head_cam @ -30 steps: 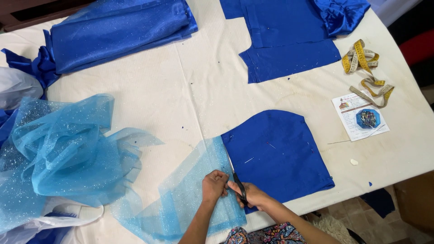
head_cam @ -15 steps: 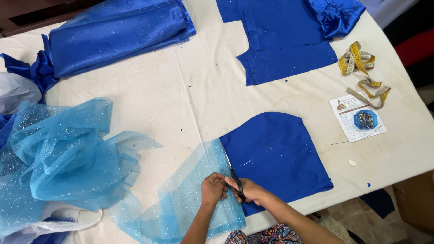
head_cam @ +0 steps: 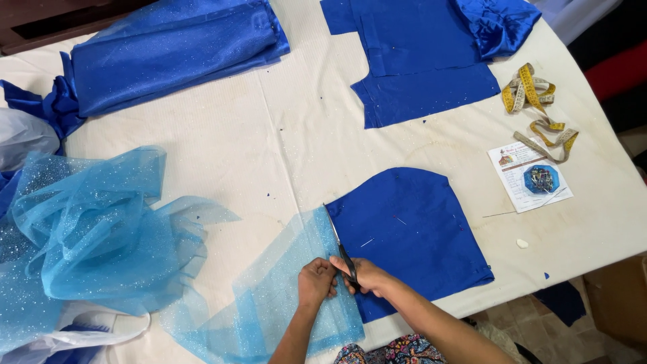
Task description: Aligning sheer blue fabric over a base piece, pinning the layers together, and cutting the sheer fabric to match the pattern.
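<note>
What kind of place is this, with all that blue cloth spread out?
Most likely a sewing or dressmaking workroom. The right hand works scissors along sheer blue netting beside a cut blue fabric piece, and a measuring tape lies on the table.

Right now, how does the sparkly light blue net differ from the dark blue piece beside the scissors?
The light blue net is sheer and glittery, so the table shows through it; the dark blue piece is solid and opaque. The net trails off into a crumpled heap on the left, while the dark piece lies flat with a rounded top. Both meet along the scissors.
</note>
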